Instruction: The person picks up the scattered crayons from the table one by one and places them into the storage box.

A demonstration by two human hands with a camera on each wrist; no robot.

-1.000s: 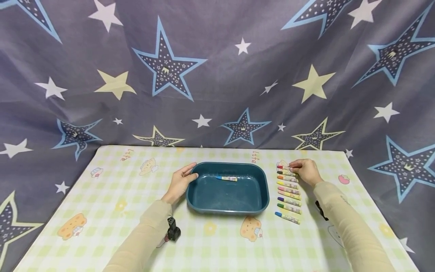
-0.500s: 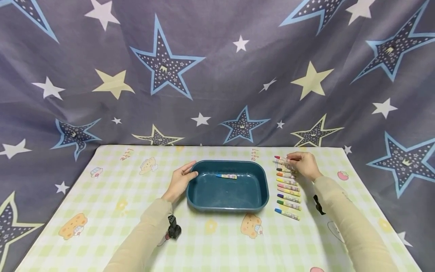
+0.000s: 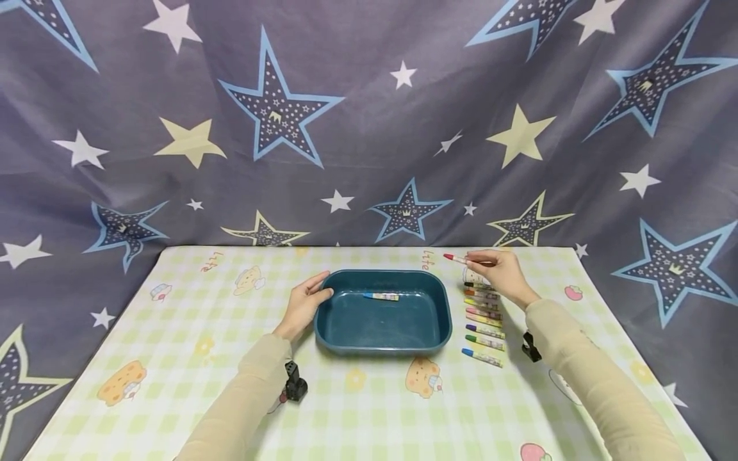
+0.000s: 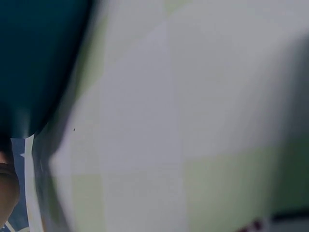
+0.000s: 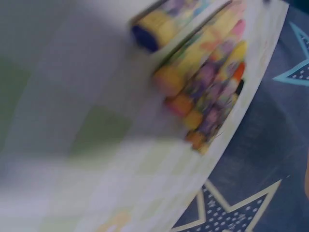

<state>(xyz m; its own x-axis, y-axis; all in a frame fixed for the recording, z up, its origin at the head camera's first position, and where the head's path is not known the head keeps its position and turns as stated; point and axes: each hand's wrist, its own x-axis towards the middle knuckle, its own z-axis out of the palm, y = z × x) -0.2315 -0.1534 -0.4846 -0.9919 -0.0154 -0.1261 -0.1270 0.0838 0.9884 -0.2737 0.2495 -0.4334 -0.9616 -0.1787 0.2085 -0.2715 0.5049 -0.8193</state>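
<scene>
Leftward since the earlier frame, our right hand [image 3: 500, 272] has carried the red crayon [image 3: 455, 258] away from the row of crayons [image 3: 484, 314]; it now looks raised over the bench [image 3: 369, 416], near the far right corner of the tray [image 3: 383, 326]. We pinch it with its tip jutting free, while our left hand [image 3: 302, 307] grips the tray's left side, a blue crayon [image 3: 382, 296] lying inside. Held by so little, the red crayon might pivot or slip; carried too low, its tip could catch the rim.
</scene>
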